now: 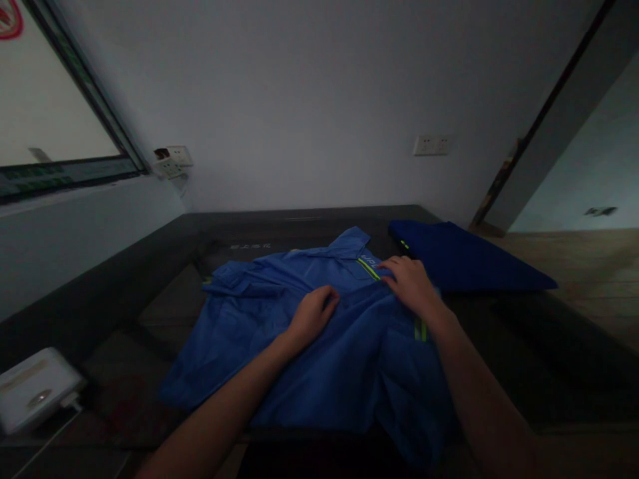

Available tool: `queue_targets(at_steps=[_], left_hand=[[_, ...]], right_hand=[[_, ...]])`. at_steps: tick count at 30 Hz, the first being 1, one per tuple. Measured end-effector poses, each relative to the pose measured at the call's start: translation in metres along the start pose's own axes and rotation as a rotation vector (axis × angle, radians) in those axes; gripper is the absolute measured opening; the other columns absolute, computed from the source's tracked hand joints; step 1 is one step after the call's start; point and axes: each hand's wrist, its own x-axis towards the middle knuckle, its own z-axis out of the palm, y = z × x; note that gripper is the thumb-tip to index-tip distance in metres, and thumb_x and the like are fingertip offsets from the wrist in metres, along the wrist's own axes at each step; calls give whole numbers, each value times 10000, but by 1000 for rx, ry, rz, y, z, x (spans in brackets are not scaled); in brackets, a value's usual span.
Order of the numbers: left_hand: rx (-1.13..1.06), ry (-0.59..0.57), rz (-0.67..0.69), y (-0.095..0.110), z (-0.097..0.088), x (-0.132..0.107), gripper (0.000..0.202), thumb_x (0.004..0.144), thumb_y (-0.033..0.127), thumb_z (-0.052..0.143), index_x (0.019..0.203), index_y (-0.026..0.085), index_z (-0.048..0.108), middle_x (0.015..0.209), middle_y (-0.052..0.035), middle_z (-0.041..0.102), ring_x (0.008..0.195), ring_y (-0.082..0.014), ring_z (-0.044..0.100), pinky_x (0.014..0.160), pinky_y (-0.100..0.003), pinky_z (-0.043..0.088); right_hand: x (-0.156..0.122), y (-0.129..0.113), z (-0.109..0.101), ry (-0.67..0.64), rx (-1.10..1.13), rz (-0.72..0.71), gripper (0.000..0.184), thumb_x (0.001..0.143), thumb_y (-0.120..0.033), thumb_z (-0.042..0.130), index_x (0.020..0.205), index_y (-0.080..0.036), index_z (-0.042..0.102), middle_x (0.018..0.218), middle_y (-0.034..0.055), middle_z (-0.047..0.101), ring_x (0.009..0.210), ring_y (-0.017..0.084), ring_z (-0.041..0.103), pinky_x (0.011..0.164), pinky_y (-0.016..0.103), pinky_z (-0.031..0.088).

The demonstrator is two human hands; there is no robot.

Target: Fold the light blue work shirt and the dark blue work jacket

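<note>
A blue jacket (279, 346) with a neon-yellow zip line lies spread on a dark table (164, 239), collar towards the far wall. My left hand (312, 314) rests on the middle of the jacket with its fingers curled, pinching the fabric. My right hand (412, 283) lies on the jacket near the collar and the yellow zip line, fingers bent and pressed down on the cloth. Both forearms reach in from the bottom of the view.
A folded dark blue garment (464, 256) lies on the table at the back right. A white box-like device (32, 389) with a cable sits at the near left. Wall sockets (172, 163) are at the left corner, another socket plate (432, 144) on the far wall.
</note>
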Motion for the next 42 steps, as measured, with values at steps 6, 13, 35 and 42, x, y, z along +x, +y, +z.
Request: queue_targets(at_steps=[6, 13, 35, 42], left_hand=[[-78, 0, -51, -1, -7, -9, 153, 910, 282, 408, 953, 204, 532, 895, -33, 646, 803, -167, 608, 723, -255, 439], [-139, 94, -22, 5, -18, -9, 179, 908, 264, 413, 1069, 203, 463, 829, -6, 601, 717, -145, 570, 679, -246, 431], [-107, 20, 112, 1, -14, -8, 131, 859, 213, 509, 879, 171, 631, 1014, -75, 579, 964, -183, 557, 908, -319, 431], [-109, 36, 112, 2, -11, -9, 68, 836, 242, 565, 841, 181, 596, 973, -59, 582, 941, -181, 557, 876, -307, 438]], right_hand=[[-2, -51, 17, -41, 347, -322, 223, 836, -167, 570, 1050, -168, 631, 1052, 85, 659, 1023, 222, 548, 911, 370, 413], [-6, -47, 26, -174, 442, -213, 199, 786, -187, 630, 985, -173, 626, 999, 77, 644, 961, 224, 570, 862, 354, 426], [-6, -44, 27, -269, 620, -195, 187, 793, -219, 604, 958, -162, 673, 959, 68, 677, 893, 204, 598, 815, 312, 426], [-6, -46, 26, -269, 606, -228, 166, 797, -208, 597, 936, -163, 676, 936, 65, 681, 871, 198, 602, 801, 303, 428]])
